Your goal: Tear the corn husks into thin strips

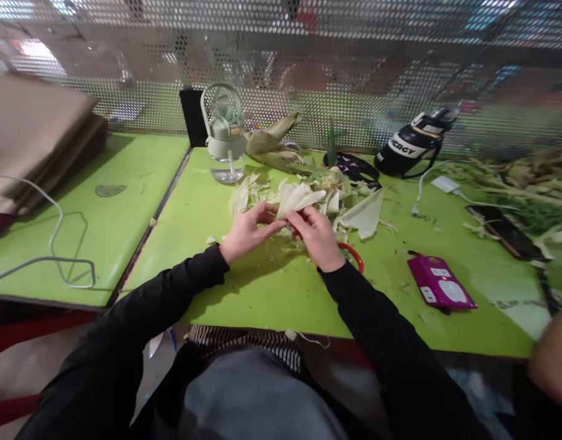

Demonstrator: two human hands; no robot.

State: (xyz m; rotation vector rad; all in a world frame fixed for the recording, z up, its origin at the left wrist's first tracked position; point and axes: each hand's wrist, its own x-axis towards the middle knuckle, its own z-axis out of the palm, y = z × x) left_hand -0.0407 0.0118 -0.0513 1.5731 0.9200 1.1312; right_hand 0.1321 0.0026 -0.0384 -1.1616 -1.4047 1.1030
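Note:
Pale corn husk pieces (295, 197) fan out between my two hands, above the middle of the green table. My left hand (247, 232) pinches the husk's lower left side between thumb and fingers. From the other side my right hand (320, 238) grips the same husk, its thumb and fingertips pressed together at the base. Loose husk scraps (364, 215) lie spread behind and beside both hands. Partly under my right wrist shows a red scissors-like handle (355, 256); the rest of it is hidden.
A clear water bottle (227, 153) stands behind my left hand, near larger husks (274, 137). Farther right are a black bottle (406, 146), a purple power strip (441, 284), a phone (505, 232) and heaped husks (537, 177). Cardboard (37, 134) lies left; another person's arm (556, 360) shows right.

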